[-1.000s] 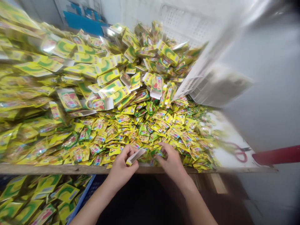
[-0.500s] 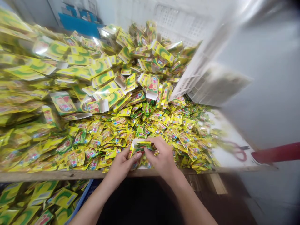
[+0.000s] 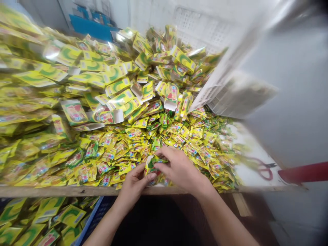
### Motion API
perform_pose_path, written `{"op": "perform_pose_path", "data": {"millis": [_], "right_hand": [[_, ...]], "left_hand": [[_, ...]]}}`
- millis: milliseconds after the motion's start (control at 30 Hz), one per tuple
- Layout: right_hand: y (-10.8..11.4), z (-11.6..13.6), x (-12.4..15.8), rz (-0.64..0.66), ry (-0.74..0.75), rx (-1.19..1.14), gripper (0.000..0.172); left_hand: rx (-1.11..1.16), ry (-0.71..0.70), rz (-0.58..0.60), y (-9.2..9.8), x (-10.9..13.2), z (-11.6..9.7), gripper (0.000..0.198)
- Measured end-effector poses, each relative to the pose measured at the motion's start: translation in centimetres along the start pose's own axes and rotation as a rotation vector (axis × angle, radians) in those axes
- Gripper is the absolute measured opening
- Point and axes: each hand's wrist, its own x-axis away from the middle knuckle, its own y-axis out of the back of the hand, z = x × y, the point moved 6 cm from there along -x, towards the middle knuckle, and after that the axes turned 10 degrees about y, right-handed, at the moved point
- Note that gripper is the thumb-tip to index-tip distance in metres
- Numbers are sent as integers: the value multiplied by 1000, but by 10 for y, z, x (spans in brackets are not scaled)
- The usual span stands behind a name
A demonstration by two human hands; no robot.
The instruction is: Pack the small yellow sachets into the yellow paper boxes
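Observation:
My left hand (image 3: 134, 181) is closed around a small yellow carton (image 3: 148, 168), its thumb along the near side and a white flap showing at the top. Above the carton's open end, my right hand (image 3: 178, 167) pinches a green-and-yellow sachet (image 3: 155, 160). Part of the sachet is hidden by the fingers, and I cannot tell how far it sits inside the carton. Loose yellow sachets (image 3: 120, 148) surround both hands, with a few green sachets (image 3: 91, 149) among them.
Yellow cartons (image 3: 119, 97) are heaped behind the sachets. A white perforated crate (image 3: 202, 30) stands at the back. Red-handled scissors (image 3: 265, 172) lie right, near a red pole (image 3: 304, 173). A blue crate (image 3: 88, 222) of filled-looking cartons stands below the table edge (image 3: 51, 192).
My right hand has come over the carton's mouth with a green-and-yellow sachet between its fingers. The left hand keeps hold of the carton. The view has shifted slightly.

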Motion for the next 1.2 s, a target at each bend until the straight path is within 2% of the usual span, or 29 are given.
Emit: {"op": "perform_pose_path", "data": {"millis": [67, 100, 233, 300, 400, 467, 533, 600, 633, 700, 767, 833, 900, 1000, 1100, 1200], "right_hand": [[-6, 3, -3, -3, 48, 62, 7], [-9, 6, -4, 20, 86, 91, 6], [-14, 11, -9, 125, 150, 113, 10], [-13, 8, -9, 79, 126, 81, 14], [-14, -1, -4, -47, 110, 98, 8], [-19, -5, 2, -68, 130, 88, 15], [-25, -9, 10, -52, 127, -8, 14], [-25, -16, 19, -98, 63, -166, 14], [-24, -21, 23, -161, 0, -253, 14], [-26, -35, 33, -328, -182, -470, 13], [-37, -47, 42, -446, -370, -738, 21], [-52, -50, 46, -459, -475, -1004, 37], [-62, -47, 46, -406, -487, -1187, 41], [-68, -50, 46, -334, -476, -1255, 30], [-77, -63, 48, -346, -556, -1273, 29], [-82, -74, 47, -418, -604, -1250, 29]], "left_hand": [[-42, -4, -25, 3, -1, -1, 32], [-59, -10, -38, 5, -1, -2, 33], [-48, -27, -6, 3, -4, -7, 36], [-17, -20, 33, 1, -3, -7, 32], [16, -9, 29, 1, -2, -6, 33], [20, -6, -1, 3, -1, -5, 38], [16, 4, -13, 3, 0, -4, 39], [20, 24, -6, 3, 1, -1, 39], [26, 37, -10, 2, 1, 0, 37], [55, 70, -54, 5, 2, 1, 35], [110, 117, -95, 7, 3, 0, 33], [202, 176, -89, 8, 3, -2, 30], [286, 223, -49, 8, 2, -6, 27], [313, 259, 22, 6, 0, -10, 25], [252, 271, 78, 0, -3, -10, 29], [207, 229, 25, -2, -8, -10, 32]]}}
